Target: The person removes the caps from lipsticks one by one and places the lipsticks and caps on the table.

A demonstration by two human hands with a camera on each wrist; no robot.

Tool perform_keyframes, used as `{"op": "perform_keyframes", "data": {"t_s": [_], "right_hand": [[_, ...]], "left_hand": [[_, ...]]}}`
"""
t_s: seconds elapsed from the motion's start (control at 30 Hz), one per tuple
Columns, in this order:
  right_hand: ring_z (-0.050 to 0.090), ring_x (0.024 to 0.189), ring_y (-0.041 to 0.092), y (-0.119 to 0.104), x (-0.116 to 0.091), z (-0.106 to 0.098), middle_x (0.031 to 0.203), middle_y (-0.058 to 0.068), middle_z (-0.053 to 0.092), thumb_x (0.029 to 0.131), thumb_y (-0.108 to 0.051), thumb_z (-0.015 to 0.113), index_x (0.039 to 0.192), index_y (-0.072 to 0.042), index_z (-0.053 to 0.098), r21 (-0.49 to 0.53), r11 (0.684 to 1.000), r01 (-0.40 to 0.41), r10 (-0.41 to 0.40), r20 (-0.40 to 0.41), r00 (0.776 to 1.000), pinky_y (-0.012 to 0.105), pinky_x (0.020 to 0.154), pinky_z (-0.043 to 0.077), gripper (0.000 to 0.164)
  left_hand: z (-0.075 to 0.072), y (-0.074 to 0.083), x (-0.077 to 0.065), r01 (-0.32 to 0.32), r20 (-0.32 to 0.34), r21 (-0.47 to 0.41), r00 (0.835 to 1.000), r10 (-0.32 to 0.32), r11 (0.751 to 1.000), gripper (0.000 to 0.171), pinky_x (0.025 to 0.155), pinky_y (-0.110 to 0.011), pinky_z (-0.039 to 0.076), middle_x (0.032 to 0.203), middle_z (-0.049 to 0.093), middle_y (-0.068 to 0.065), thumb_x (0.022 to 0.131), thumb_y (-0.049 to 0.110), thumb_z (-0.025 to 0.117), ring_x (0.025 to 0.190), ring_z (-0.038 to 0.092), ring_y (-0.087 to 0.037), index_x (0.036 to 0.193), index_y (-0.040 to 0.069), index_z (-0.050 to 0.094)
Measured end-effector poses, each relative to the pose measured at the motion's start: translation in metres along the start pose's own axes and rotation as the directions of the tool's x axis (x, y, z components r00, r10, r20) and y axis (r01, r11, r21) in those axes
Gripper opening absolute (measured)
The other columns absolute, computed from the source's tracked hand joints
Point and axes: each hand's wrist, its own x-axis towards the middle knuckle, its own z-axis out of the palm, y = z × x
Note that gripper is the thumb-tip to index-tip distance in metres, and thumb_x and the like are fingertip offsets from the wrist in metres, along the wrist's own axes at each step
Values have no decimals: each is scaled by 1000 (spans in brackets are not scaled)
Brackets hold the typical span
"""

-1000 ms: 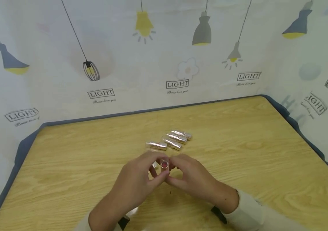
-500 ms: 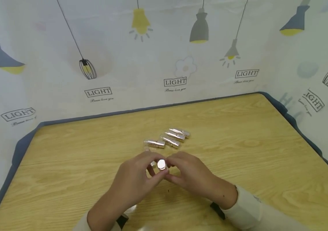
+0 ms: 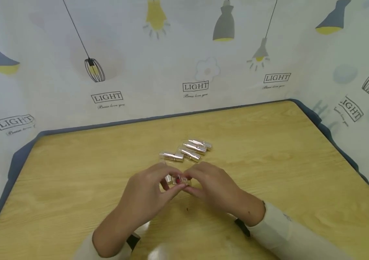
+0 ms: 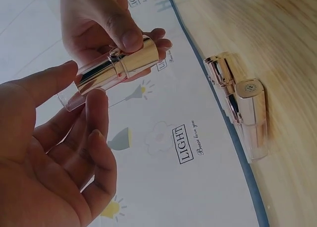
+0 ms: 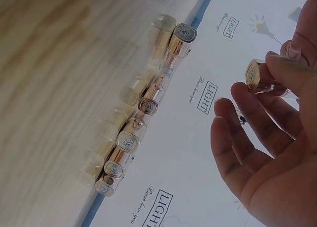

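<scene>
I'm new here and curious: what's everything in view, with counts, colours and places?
Table: one, yellow-brown, foreground
Border: one, dark blue, along table edge
Wall covering: one, whitish with lamp pictures, behind table
Resting lipsticks: five, gold and clear, on table
Held lipstick: one, gold, clear and reddish, above table
Speck: one, dark, on table
Sleeves: two, pale, low in head view
Wrist pieces: two, black, beside sleeves
Left fingers: one set, bare, pinching held lipstick's clear end
Right fingers: one set, bare, pinching held lipstick's gold end
</scene>
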Motion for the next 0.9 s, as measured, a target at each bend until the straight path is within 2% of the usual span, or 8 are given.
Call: {"op": "perform_keyframes", "data": {"t_s": [0.1, 0.3, 0.5, 0.73, 0.9], "right_hand": [[67, 96, 12, 0, 3, 0, 101, -4, 72, 85, -30, 80, 108, -16, 72, -25, 999, 20, -21, -19, 1000, 30, 80, 57, 28], [68, 94, 12, 0, 2, 0, 101, -3, 73, 87, -28, 79, 108, -14, 74, -15, 998, 64, -64, -11, 998, 29, 81, 57, 26], [66, 89, 11, -1, 0, 3, 96, -3, 73, 87, -28, 79, 105, -12, 73, 5, 995, 100, -100, -20, 995, 26, 76, 56, 25], [68, 95, 12, 0, -1, 2, 100, -2, 74, 86, -28, 79, 107, -11, 74, 2, 995, 101, -100, -34, 994, 28, 81, 57, 27], [67, 94, 13, 3, 0, -1, 102, -2, 75, 86, -26, 80, 106, -12, 73, -38, 995, 90, -90, -11, 996, 31, 81, 57, 25]], "left_hand": [[-4, 0, 3, 19, 19, 24, 1000, -19, 1000, 22, 52, -13, 42, 91, 70, 11, 82, 30, 83, 64, 61, 3, 100, 20, 73], [-4, 2, 2, 96, 109, 34, 989, -99, 995, 21, 54, -14, 43, 91, 70, 15, 85, 32, 80, 66, 61, 2, 100, 22, 68], [-1, 2, 2, 108, 151, 37, 982, -112, 993, 17, 54, -15, 44, 85, 71, 17, 85, 32, 81, 65, 62, 3, 92, 26, 67], [1, 2, 1, 86, 129, 70, 987, -94, 994, 16, 54, -15, 41, 79, 70, 17, 86, 36, 79, 63, 59, 6, 93, 26, 69], [-7, 1, 2, 90, 91, 49, 991, -94, 995, 20, 53, -15, 43, 91, 75, 12, 88, 35, 77, 65, 64, 3, 102, 23, 69]]}}
